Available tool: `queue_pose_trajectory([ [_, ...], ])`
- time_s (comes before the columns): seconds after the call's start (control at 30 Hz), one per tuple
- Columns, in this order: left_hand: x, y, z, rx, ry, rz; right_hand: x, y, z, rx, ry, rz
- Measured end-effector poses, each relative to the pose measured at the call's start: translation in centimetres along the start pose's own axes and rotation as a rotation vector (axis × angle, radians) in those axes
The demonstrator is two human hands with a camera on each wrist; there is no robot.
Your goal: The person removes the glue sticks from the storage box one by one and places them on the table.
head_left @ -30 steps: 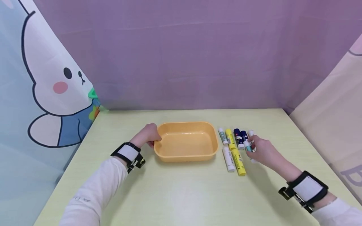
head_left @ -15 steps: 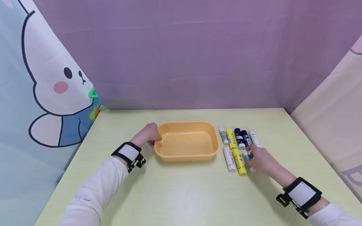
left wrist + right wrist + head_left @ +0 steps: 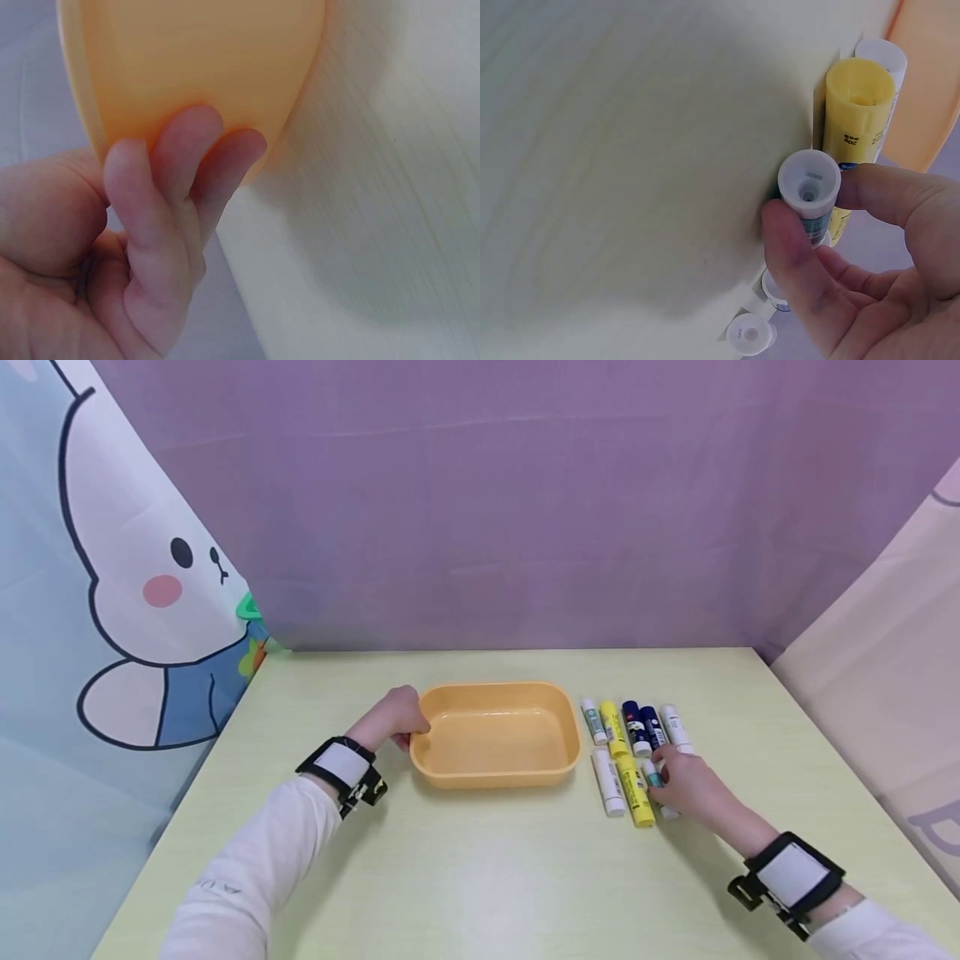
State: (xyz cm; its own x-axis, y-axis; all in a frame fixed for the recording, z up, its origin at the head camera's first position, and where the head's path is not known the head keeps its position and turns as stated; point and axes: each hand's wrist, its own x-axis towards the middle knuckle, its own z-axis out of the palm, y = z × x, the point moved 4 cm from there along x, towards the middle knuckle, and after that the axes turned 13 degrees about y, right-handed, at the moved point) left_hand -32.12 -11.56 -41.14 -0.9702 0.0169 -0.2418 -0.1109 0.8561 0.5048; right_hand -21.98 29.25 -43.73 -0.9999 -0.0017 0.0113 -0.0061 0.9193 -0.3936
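My left hand (image 3: 401,717) grips the left end of a yellow-orange plastic tray (image 3: 495,778). In the left wrist view, the fingers (image 3: 187,142) press against the tray's outer wall, with the thumb at the rim. To the right of the tray, my right hand (image 3: 692,785) pinches a white-and-teal glue stick (image 3: 810,180) between thumb and finger. It lies beside a yellow glue stick (image 3: 636,791) in the front row, partly hidden by the hand. A white glue stick (image 3: 608,782) is on that yellow one's left.
Behind them runs a back row: a small white-and-teal glue stick (image 3: 593,721), a yellow one (image 3: 613,728), two navy ones (image 3: 636,728) and a white one (image 3: 677,727). A purple cloth (image 3: 510,527) hangs past the table's (image 3: 465,877) far edge.
My right hand has moved toward me with the white-and-teal glue stick, from over the back row to the front row, uncovering the white glue stick behind. My left hand stays on the tray.
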Motion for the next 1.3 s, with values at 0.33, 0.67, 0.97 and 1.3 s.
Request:
queue_pose_trajectory([
  [0.33, -0.05, 0.17, -0.02, -0.005, 0.0, -0.001, 0.14, -0.04, 0.15, -0.007, 0.016, -0.012],
  [0.67, 0.0, 0.2, 0.1, -0.009, 0.001, -0.003, 0.19, -0.05, 0.21, -0.017, -0.008, 0.002],
  [0.97, 0.03, 0.16, 0.09, -0.015, 0.002, 0.0, 0.25, 0.22, 0.4, -0.018, -0.03, 0.024],
  [1.3, 0.34, 0.03, 0.26, -0.005, 0.007, -0.002, 0.16, 0.06, 0.23, -0.017, -0.029, 0.019],
])
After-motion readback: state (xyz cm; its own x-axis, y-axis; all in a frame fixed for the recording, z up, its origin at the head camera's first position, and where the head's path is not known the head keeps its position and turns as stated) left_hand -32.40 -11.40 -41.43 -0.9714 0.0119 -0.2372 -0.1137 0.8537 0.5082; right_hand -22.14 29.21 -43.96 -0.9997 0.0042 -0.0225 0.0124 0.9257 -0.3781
